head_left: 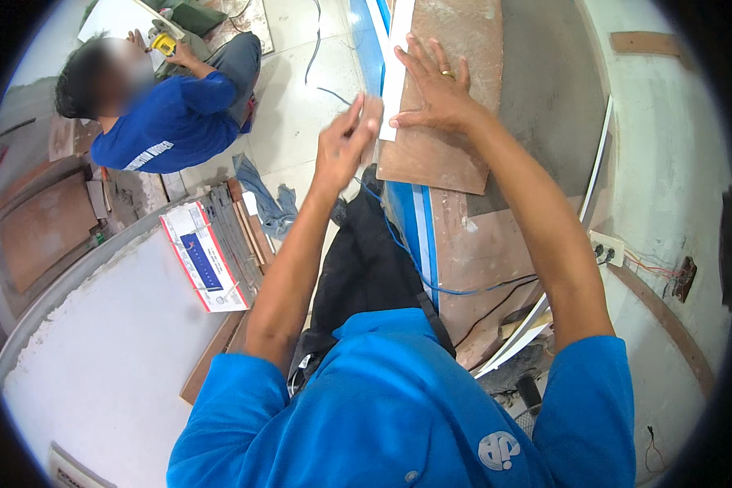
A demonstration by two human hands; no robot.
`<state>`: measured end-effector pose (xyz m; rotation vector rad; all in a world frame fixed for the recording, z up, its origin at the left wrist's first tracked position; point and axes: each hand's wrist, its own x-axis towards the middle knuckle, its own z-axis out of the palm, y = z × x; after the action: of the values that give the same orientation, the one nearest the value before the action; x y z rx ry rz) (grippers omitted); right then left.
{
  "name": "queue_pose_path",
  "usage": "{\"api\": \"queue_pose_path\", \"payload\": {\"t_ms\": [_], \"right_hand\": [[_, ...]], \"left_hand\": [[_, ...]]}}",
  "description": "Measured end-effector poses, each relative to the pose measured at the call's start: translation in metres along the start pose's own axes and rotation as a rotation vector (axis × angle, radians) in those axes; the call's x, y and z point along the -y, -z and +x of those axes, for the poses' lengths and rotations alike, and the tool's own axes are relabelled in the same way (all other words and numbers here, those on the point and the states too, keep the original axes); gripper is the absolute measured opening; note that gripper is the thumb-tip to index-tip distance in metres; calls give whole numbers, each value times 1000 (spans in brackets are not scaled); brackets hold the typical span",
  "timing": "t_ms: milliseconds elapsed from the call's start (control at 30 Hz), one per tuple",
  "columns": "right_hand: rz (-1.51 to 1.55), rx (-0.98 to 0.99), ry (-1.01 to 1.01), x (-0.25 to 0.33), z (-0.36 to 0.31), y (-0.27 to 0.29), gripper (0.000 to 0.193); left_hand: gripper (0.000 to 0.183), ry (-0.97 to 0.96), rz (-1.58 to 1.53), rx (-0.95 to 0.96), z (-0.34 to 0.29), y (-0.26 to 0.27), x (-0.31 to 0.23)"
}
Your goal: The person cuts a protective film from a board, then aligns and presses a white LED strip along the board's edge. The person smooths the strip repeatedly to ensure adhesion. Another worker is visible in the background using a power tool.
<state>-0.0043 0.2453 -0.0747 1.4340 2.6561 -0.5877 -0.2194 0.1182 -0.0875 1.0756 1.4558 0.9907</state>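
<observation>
My right hand (439, 89) lies flat with spread fingers on a brown board (435, 163), its thumb and index fingertips on a long white strip (396, 77) along the board's left edge. A ring shows on one finger. Just left of the strip is my left hand (348, 146), its fingers curled together and slightly smeared by motion. Whatever they may hold is hidden. The board rests on a brown work surface (455, 228) edged with blue and white bands.
A co-worker in a blue shirt (179, 122) crouches at the upper left with a yellow power tool (164, 44). Blue cable (464, 291) crosses the work surface to a socket (607, 248) on the right. A strapped stack of boxed tiles (207, 256) and a grey cloth (275, 203) lie left.
</observation>
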Motion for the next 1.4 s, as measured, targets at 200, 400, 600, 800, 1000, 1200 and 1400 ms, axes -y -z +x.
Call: {"api": "queue_pose_path", "payload": {"t_ms": [200, 400, 600, 800, 1000, 1200, 1400], "right_hand": [[1, -17, 1, 0, 0, -1, 139], [-7, 5, 12, 3, 2, 9, 139], [0, -39, 18, 5, -1, 1, 137], [-33, -26, 3, 3, -1, 2, 134], [-35, 25, -22, 12, -2, 4, 132], [-23, -48, 21, 5, -2, 0, 129], [-80, -60, 78, -2, -4, 1, 116]], "left_hand": [[74, 8, -43, -34, -20, -5, 4], [75, 56, 6, 10, 14, -1, -22], [66, 29, -256, -56, -24, -13, 12], [65, 76, -221, -11, -23, -3, 4], [67, 52, -258, -74, 10, -14, 1], [68, 55, -319, -91, -9, -6, 21], [67, 54, -243, -68, -25, -5, 7]]}}
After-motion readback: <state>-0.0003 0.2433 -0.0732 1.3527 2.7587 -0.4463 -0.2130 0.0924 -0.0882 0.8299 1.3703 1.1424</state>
